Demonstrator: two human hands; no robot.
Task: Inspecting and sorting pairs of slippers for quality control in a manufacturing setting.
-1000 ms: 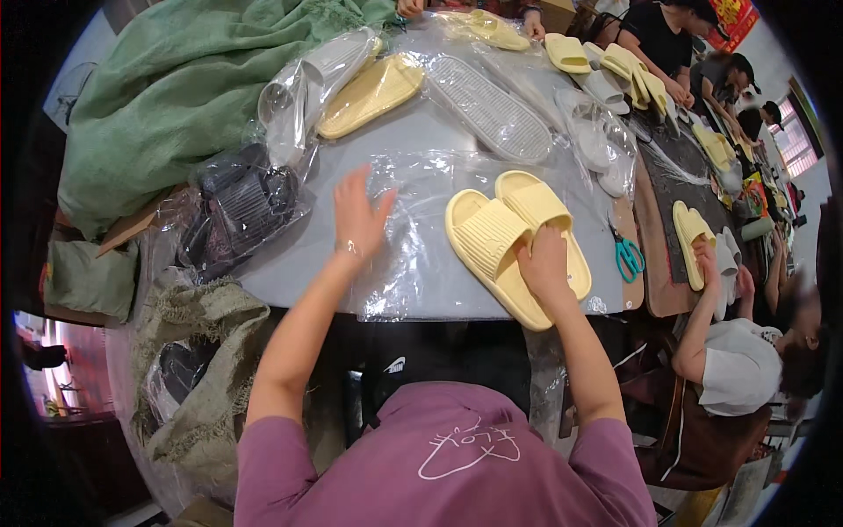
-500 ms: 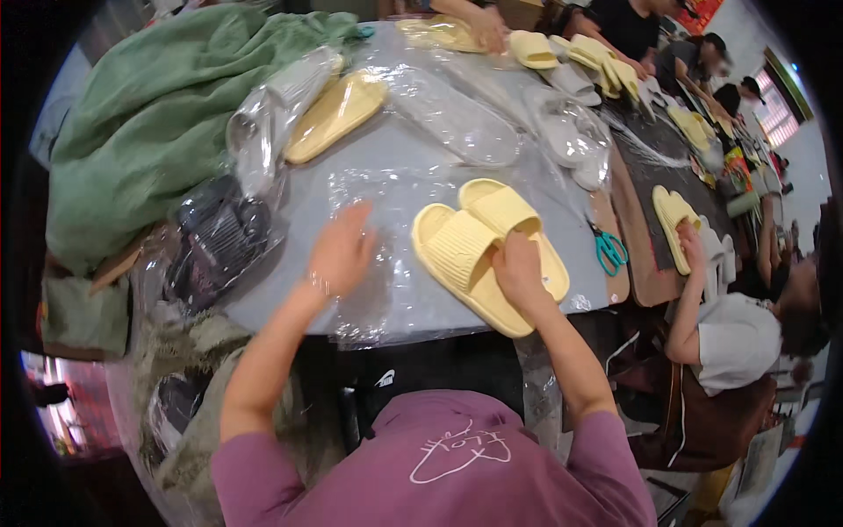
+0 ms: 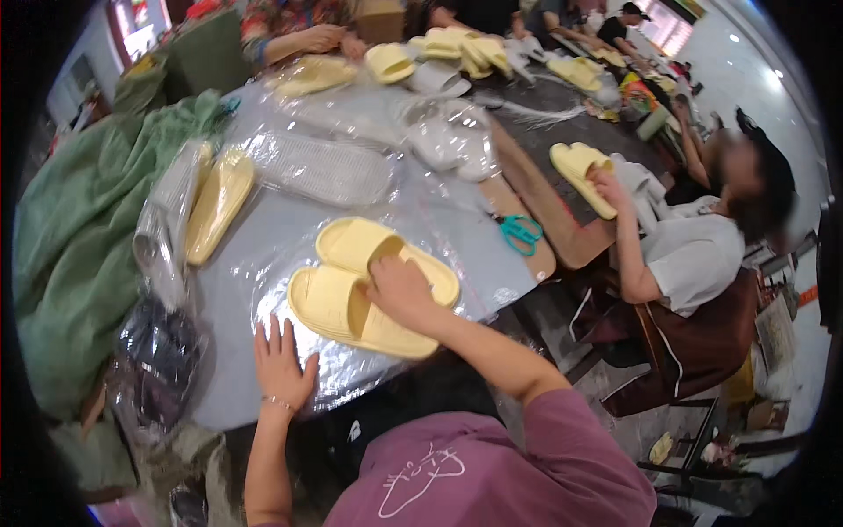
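Observation:
My right hand (image 3: 402,292) grips a pair of yellow slippers (image 3: 327,299) where their inner sides meet, its fingers curled in between them. The slippers lie side by side, toe openings facing me, over a clear plastic bag (image 3: 274,294) spread on the grey table. Whether they rest fully on it I cannot tell. My left hand (image 3: 285,364) is flat with fingers spread, on the bag's near left part, beside the slippers. Nothing is in it.
Bagged grey slippers (image 3: 320,167), a bagged yellow slipper (image 3: 219,206) and bagged black slippers (image 3: 158,356) surround my work area. Teal-handled scissors (image 3: 520,234) lie at the right. Green cloth (image 3: 79,246) covers the left side. A co-worker's hand (image 3: 606,187) holds yellow slippers at right.
The view has swung right. My right hand has brought the yellow slippers leftward over the bag, and my left hand has come down near the bag's near edge with fingers spread.

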